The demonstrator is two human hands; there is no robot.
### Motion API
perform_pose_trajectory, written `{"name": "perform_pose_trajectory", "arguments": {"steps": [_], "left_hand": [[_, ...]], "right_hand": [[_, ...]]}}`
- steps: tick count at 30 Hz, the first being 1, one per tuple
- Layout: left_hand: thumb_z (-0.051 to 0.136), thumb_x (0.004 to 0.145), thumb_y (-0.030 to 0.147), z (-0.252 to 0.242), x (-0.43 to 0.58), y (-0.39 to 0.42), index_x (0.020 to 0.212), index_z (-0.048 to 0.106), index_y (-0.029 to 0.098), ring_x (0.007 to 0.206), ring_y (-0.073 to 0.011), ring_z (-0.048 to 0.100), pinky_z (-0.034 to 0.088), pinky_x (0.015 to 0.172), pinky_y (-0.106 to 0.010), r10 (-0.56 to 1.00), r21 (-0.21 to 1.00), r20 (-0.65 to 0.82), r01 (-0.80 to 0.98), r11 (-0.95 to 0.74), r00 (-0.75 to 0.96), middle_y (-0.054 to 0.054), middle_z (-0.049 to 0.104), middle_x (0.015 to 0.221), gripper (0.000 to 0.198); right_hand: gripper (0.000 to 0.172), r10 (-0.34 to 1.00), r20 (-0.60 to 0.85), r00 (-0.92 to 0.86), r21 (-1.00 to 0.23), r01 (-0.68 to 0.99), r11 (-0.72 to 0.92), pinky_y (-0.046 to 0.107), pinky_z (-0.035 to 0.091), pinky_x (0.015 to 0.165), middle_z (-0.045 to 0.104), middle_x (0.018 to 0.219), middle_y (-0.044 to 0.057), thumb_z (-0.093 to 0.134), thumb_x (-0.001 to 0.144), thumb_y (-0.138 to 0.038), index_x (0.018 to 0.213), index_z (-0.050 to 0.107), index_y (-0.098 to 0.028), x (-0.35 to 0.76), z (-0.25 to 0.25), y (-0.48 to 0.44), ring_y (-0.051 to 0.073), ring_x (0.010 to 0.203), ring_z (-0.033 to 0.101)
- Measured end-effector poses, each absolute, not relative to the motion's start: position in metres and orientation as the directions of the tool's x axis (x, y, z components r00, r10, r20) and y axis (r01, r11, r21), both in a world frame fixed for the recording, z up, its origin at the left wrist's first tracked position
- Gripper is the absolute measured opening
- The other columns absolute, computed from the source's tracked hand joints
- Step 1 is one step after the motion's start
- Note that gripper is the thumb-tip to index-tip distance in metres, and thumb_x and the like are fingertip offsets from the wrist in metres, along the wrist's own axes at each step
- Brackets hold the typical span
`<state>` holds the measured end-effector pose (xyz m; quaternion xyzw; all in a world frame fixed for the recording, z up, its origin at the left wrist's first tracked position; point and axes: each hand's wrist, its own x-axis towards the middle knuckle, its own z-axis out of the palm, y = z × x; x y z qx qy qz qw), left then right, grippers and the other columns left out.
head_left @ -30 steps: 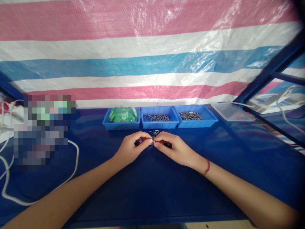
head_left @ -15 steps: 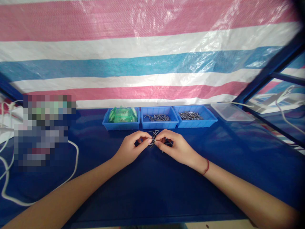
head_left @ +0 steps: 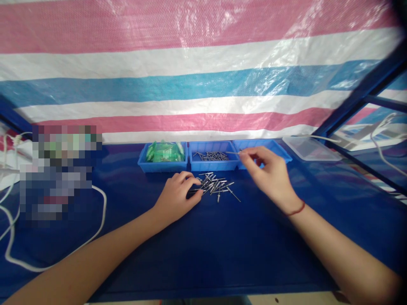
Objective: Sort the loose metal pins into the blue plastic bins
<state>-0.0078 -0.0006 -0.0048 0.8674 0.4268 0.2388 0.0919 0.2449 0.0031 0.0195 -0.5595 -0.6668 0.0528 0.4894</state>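
Note:
My right hand point(head_left: 270, 171) is raised in front of the right blue bin point(head_left: 284, 156). Thumb and fingertips pinch a thin metal blind rivet point(head_left: 233, 152), whose stem points left towards the middle blue bin point(head_left: 214, 165). On the table, a loose pile of silver blind rivets point(head_left: 215, 184) lies in front of the bins. My left hand point(head_left: 176, 192) rests at the left edge of this pile, thumb and forefinger apart, fingertips close to or touching the rivets. Several more rivets lie in the middle bin. The right bin's contents are mostly hidden behind my right hand.
A left blue bin point(head_left: 163, 167) holds a green plastic bag point(head_left: 163, 151). At the back right lies a clear plastic lid or tray point(head_left: 310, 149). White cables point(head_left: 103, 207) run over the blue table point(head_left: 203, 254) on the left. A striped sheet point(head_left: 190, 93) hangs behind.
My hands have parted from their meeting point over the pile. The right has moved right and away from me with a rivet; the left has opened and stayed beside the pile.

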Motion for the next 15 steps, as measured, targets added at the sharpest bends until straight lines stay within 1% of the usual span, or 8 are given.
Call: {"name": "perform_pose_trajectory", "arguments": {"steps": [1, 2, 4, 6, 7, 9, 12, 15], "left_hand": [[0.055, 0.086, 0.031, -0.005, -0.008, -0.001, 0.099, 0.063, 0.021, 0.097, -0.0227, 0.056, 0.043, 0.085, -0.037, 0.782, 0.334, 0.328, 0.71, -0.62, 0.529, -0.006, 0.06, 0.109, 0.018], [0.056, 0.085, 0.031, -0.006, -0.008, -0.001, 0.098, 0.063, 0.021, 0.097, -0.0229, 0.056, 0.042, 0.084, -0.037, 0.782, 0.311, 0.323, 0.721, -0.62, 0.533, -0.006, 0.06, 0.11, 0.018], [0.056, 0.085, 0.031, -0.006, -0.009, -0.001, 0.097, 0.063, 0.021, 0.097, -0.0229, 0.055, 0.042, 0.084, -0.037, 0.781, 0.284, 0.313, 0.732, -0.62, 0.54, -0.006, 0.059, 0.11, 0.017], [0.054, 0.087, 0.03, -0.007, -0.01, -0.001, 0.094, 0.063, 0.021, 0.098, -0.0223, 0.055, 0.041, 0.083, -0.036, 0.777, 0.28, 0.306, 0.728, -0.626, 0.55, -0.006, 0.059, 0.109, 0.015], [0.052, 0.088, 0.03, -0.007, -0.01, 0.0, 0.093, 0.063, 0.022, 0.098, -0.0219, 0.054, 0.041, 0.083, -0.036, 0.774, 0.282, 0.303, 0.724, -0.63, 0.556, -0.005, 0.059, 0.108, 0.014], [0.05, 0.091, 0.03, -0.006, -0.01, 0.0, 0.092, 0.063, 0.022, 0.098, -0.0212, 0.054, 0.041, 0.083, -0.035, 0.769, 0.292, 0.297, 0.714, -0.637, 0.566, -0.005, 0.06, 0.107, 0.016], [0.048, 0.093, 0.032, -0.006, -0.01, 0.001, 0.092, 0.062, 0.022, 0.097, -0.0207, 0.054, 0.04, 0.082, -0.035, 0.774, 0.315, 0.284, 0.708, -0.633, 0.566, -0.003, 0.061, 0.105, 0.017], [0.048, 0.093, 0.033, -0.005, -0.009, 0.001, 0.091, 0.061, 0.022, 0.096, -0.0205, 0.055, 0.039, 0.082, -0.035, 0.789, 0.341, 0.27, 0.711, -0.615, 0.553, -0.002, 0.062, 0.103, 0.017]], "right_hand": [[0.024, 0.77, 0.614, 0.173, -0.593, 0.746, 0.305, 0.03, 0.044, 0.062, 0.067, 0.078, 0.005, 0.053, 0.088, -0.038, 0.084, 0.066, -0.019, 0.256, 0.02, 0.009, 0.017, 0.065, 0.058], [0.024, 0.742, 0.635, 0.216, -0.541, 0.81, 0.227, 0.031, 0.045, 0.064, 0.067, 0.078, 0.006, 0.053, 0.087, -0.037, 0.084, 0.067, -0.018, 0.267, 0.019, 0.015, 0.018, 0.066, 0.059], [0.024, 0.715, 0.668, 0.205, -0.389, 0.916, 0.1, 0.034, 0.045, 0.068, 0.067, 0.081, 0.009, 0.054, 0.085, -0.036, 0.087, 0.068, -0.016, 0.282, 0.015, 0.024, 0.022, 0.072, 0.06], [0.026, 0.721, 0.676, 0.153, -0.279, 0.959, 0.058, 0.037, 0.045, 0.071, 0.067, 0.085, 0.013, 0.054, 0.085, -0.035, 0.092, 0.067, -0.015, 0.286, 0.012, 0.027, 0.026, 0.078, 0.061], [0.026, 0.725, 0.678, 0.121, -0.25, 0.965, 0.072, 0.038, 0.045, 0.072, 0.067, 0.087, 0.013, 0.053, 0.085, -0.035, 0.095, 0.067, -0.014, 0.284, 0.011, 0.026, 0.027, 0.08, 0.061], [0.026, 0.734, 0.677, 0.052, -0.237, 0.96, 0.151, 0.039, 0.046, 0.075, 0.067, 0.087, 0.012, 0.052, 0.086, -0.034, 0.098, 0.066, -0.015, 0.272, 0.011, 0.021, 0.027, 0.081, 0.061], [0.023, 0.748, 0.659, -0.078, -0.266, 0.906, 0.328, 0.04, 0.046, 0.079, 0.066, 0.086, 0.01, 0.052, 0.088, -0.031, 0.099, 0.065, -0.017, 0.247, 0.014, 0.006, 0.026, 0.082, 0.06], [0.018, 0.76, 0.606, -0.236, -0.296, 0.82, 0.491, 0.04, 0.046, 0.081, 0.067, 0.088, 0.008, 0.052, 0.089, -0.028, 0.097, 0.064, -0.018, 0.225, 0.015, -0.007, 0.024, 0.084, 0.06]]}}
